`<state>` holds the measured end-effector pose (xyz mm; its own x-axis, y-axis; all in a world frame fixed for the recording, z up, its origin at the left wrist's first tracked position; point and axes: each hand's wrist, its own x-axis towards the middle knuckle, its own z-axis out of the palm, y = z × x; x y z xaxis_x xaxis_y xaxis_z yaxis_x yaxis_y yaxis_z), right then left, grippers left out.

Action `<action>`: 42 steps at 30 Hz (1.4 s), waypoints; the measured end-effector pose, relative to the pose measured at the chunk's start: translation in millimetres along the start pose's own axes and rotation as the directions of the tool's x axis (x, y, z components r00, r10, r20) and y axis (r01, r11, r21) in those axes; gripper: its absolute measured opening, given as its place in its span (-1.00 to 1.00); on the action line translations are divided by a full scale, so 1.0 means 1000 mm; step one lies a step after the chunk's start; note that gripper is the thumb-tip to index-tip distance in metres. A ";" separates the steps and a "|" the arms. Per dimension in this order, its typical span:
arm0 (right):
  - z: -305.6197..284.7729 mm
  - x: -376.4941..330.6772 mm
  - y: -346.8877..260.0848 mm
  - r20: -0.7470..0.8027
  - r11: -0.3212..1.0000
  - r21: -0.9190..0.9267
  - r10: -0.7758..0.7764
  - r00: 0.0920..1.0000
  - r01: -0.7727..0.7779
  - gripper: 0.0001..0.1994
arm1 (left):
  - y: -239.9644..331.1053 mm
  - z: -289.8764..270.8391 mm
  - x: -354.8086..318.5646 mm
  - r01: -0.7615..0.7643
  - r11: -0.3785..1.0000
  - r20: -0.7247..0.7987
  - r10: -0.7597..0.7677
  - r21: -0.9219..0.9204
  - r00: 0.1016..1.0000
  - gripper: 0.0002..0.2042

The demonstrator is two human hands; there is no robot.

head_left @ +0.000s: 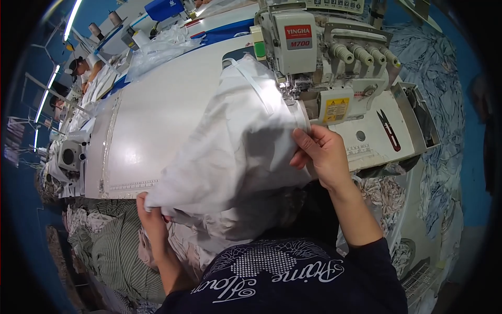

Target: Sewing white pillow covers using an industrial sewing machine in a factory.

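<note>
A white fabric piece [209, 152] spreads over the front of the sewing table, its far edge lying under the needle area of an overlock sewing machine [298, 57]. A narrow pale strip [251, 83] runs along its far part. My left hand [151, 212] pinches the fabric's near left corner at the table's front edge. Close to the machine's front, my right hand [325, 154] grips the fabric's right edge between thumb and fingers. The fabric's near part hangs off the table toward my lap.
Red-handled thread snips [388, 131] lie on the table right of the machine. Heaped pale cloth [429, 104] stands at the right, and striped dark cloth [117, 246] lies below left. Clear plastic [159, 55] sits at the back. Other people [86, 73] work at the far left.
</note>
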<state>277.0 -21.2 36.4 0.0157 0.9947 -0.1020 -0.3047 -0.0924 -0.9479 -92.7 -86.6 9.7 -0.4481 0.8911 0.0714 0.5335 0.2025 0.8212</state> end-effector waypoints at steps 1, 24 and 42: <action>0.000 -0.001 0.001 0.007 1.000 0.026 -0.002 1.000 0.001 -0.76 | 0.003 0.001 0.003 -0.029 0.959 -0.019 0.025 -0.281 1.000 -0.83; -0.004 0.003 0.002 0.027 1.000 0.023 0.001 1.000 -0.002 -0.82 | 0.101 0.011 0.117 -0.389 0.326 -0.172 0.534 -0.862 0.828 -0.93; -0.004 0.004 0.000 0.049 0.999 0.018 0.025 0.998 -0.026 -0.81 | 0.198 -0.005 0.202 -0.547 0.199 -0.287 0.680 -0.813 0.675 -0.82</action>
<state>280.9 -17.1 34.7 -0.0388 0.9930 -0.1112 -0.3224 -0.1178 -0.9393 -81.2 131.4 189.6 -0.1456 0.6221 0.7692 -0.2321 -0.7773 0.5847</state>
